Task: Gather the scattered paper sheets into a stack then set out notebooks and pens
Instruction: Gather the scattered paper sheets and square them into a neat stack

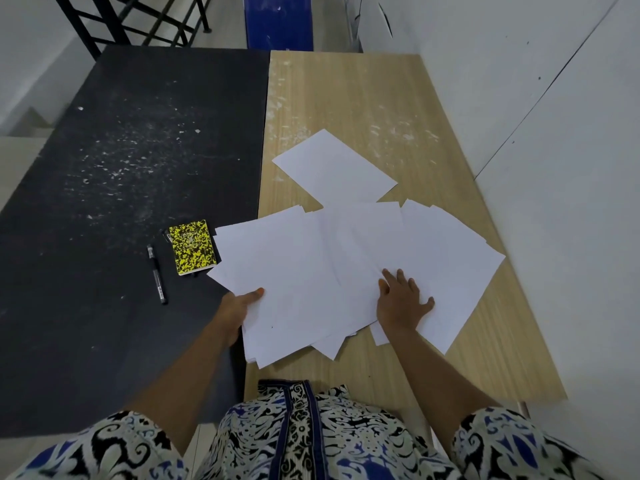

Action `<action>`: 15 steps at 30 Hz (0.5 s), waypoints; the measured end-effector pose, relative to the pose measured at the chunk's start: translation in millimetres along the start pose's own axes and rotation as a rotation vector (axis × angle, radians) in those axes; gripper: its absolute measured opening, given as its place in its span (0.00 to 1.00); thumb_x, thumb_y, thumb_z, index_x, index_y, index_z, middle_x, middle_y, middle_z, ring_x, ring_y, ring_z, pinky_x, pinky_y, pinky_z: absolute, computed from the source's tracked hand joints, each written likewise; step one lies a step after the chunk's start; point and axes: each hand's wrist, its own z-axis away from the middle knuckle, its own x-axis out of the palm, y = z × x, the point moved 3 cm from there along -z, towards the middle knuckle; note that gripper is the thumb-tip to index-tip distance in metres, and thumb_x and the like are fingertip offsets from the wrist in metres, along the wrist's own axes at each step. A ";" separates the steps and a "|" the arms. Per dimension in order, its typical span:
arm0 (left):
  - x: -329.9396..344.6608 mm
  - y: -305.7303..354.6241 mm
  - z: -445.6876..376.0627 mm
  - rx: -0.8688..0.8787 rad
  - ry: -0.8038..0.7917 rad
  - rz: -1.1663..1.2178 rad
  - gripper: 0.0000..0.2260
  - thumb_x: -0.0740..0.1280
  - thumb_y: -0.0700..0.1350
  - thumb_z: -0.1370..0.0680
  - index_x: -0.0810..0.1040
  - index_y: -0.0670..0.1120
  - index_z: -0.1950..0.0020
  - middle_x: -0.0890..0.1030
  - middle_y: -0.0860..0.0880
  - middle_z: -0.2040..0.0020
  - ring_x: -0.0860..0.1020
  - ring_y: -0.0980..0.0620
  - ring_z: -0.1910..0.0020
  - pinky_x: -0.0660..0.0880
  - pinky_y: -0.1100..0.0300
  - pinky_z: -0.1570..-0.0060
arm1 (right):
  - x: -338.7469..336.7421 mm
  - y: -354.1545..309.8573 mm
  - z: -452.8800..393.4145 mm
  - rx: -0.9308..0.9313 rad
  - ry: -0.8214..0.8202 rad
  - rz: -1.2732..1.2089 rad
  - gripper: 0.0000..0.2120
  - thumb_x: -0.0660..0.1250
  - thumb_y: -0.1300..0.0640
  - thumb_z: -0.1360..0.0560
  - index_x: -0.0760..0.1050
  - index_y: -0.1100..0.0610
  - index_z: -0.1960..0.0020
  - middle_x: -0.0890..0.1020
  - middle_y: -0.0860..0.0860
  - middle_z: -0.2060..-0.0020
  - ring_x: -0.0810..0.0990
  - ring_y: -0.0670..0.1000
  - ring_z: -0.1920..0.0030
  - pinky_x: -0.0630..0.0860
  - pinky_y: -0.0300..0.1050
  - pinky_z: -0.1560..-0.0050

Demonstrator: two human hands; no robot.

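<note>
Paper sheets (311, 271) lie fanned in a loose overlapping pile on the wooden table (381, 98), one separate sheet (334, 169) just beyond. My left hand (239, 303) pinches the pile's left edge, thumb on top; my right hand (403, 299) presses flat, fingers spread. A yellow notebook (193, 247) and pen (157, 274) rest on the black table (121, 150).

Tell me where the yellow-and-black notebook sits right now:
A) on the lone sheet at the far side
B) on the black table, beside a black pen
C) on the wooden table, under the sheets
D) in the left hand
B: the yellow-and-black notebook lies on the black table, with the black pen just to its left, while the left hand grips the edge of the paper sheets.
</note>
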 end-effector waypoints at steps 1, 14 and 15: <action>0.5 -0.5 0.4 0.010 0.000 -0.024 0.17 0.72 0.42 0.25 0.76 0.39 0.38 0.82 0.43 0.43 0.81 0.42 0.47 0.77 0.45 0.46 | -4.0 -2.1 -2.2 0.025 0.034 -0.055 0.18 0.53 0.48 0.17 0.69 0.43 0.30 0.71 0.49 0.29 0.64 0.53 0.27 0.48 0.68 0.29; 15.4 12.6 13.0 0.129 -0.003 0.166 0.23 0.52 0.64 0.20 0.74 0.53 0.33 0.80 0.51 0.39 0.78 0.49 0.40 0.73 0.51 0.41 | -1.7 -90.0 43.3 -0.365 -0.294 -0.149 0.21 0.51 0.42 0.18 0.68 0.45 0.28 0.68 0.48 0.27 0.58 0.53 0.24 0.47 0.63 0.26; 16.5 12.4 13.6 0.144 -0.018 0.190 0.24 0.50 0.64 0.19 0.73 0.52 0.33 0.80 0.50 0.39 0.78 0.49 0.40 0.73 0.52 0.42 | 5.0 -92.3 49.7 -0.409 -0.356 -0.118 0.21 0.50 0.40 0.19 0.67 0.43 0.28 0.64 0.47 0.25 0.54 0.53 0.23 0.44 0.64 0.26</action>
